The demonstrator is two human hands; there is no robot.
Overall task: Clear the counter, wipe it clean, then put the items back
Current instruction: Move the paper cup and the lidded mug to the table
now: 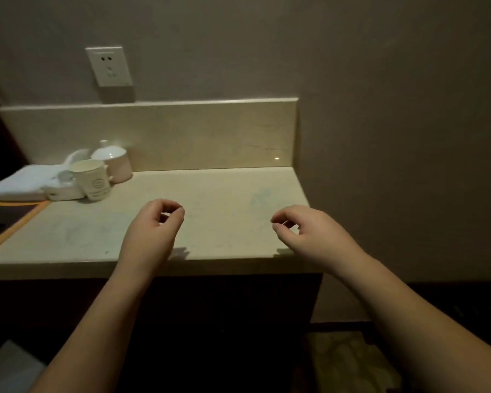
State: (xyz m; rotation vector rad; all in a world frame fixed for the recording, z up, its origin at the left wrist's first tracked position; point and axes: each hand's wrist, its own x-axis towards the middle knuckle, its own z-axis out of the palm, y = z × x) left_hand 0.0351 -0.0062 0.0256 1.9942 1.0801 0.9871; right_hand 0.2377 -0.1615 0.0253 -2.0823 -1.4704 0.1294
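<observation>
hotel rm: stone counter (210, 194) w/ cups (92, 178), towel (20, 180).

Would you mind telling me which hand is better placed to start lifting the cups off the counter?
The left hand. It hovers nearer the paper cup and the white lidded cup, which sit at the counter's far left. The right hand would have to cross over. Both hold nothing.
</observation>
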